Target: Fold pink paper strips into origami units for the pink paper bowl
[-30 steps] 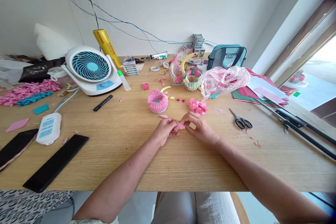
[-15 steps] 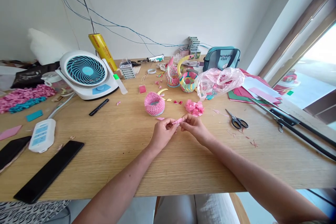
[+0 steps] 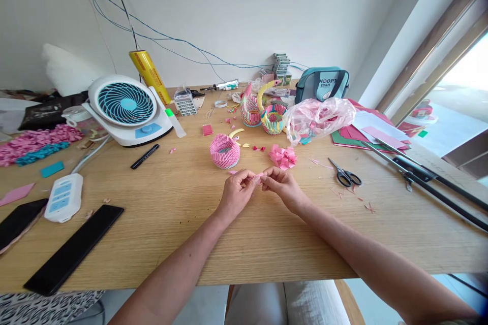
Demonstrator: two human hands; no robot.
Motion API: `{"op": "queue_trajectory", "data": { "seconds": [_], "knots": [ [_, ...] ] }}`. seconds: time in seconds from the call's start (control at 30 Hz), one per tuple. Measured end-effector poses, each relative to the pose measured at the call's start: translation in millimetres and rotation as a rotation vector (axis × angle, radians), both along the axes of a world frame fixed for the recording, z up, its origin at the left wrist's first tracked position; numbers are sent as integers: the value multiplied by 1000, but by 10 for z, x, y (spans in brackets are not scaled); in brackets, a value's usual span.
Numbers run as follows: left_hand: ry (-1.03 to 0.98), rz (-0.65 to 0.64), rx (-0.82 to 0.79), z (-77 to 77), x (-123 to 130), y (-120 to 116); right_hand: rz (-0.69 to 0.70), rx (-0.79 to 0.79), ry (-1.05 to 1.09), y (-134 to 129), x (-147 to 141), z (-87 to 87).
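Left hand (image 3: 235, 194) and right hand (image 3: 284, 189) pinch narrowly on a small pink paper piece (image 3: 259, 175), held between them above the wooden tabletop (image 3: 267, 233); overtight fingers could crease it; a slip could drop it near the pink folded-paper bowl (image 3: 224, 151).

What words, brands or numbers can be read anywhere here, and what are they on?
"NOOPY" and "Chill": on the teal bag.
Yellow roll: its lettering is too small to read.
White device: its markings are too blurred to read.
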State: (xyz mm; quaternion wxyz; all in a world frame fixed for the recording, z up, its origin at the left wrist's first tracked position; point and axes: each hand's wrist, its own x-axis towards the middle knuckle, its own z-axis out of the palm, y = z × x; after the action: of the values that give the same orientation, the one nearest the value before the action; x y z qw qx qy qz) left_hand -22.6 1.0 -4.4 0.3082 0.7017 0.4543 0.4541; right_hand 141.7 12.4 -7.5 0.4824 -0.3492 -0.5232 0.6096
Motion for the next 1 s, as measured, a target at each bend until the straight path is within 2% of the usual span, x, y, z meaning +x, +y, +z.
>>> {"op": "queue_trajectory", "data": {
  "seconds": [0.13, 0.27, 0.6, 0.83, 1.0],
  "knots": [
    [13, 31, 11, -7, 4, -1, -42, -12, 24, -7, -21, -10],
    [-61, 60, 13, 9, 22, -20, -51, -5, 11, -17, -19, -2],
    [-70, 56, -28, 11, 16, -24, -72, 35, -16, -29, -30, 10],
    [-82, 55, 16, 86, 65, -58, -60, 70, -21, -12, -25, -32],
    [-71, 45, 37, 87, 66, -71, -71, 102, -51, -13, -45, -38]
  ]
}}
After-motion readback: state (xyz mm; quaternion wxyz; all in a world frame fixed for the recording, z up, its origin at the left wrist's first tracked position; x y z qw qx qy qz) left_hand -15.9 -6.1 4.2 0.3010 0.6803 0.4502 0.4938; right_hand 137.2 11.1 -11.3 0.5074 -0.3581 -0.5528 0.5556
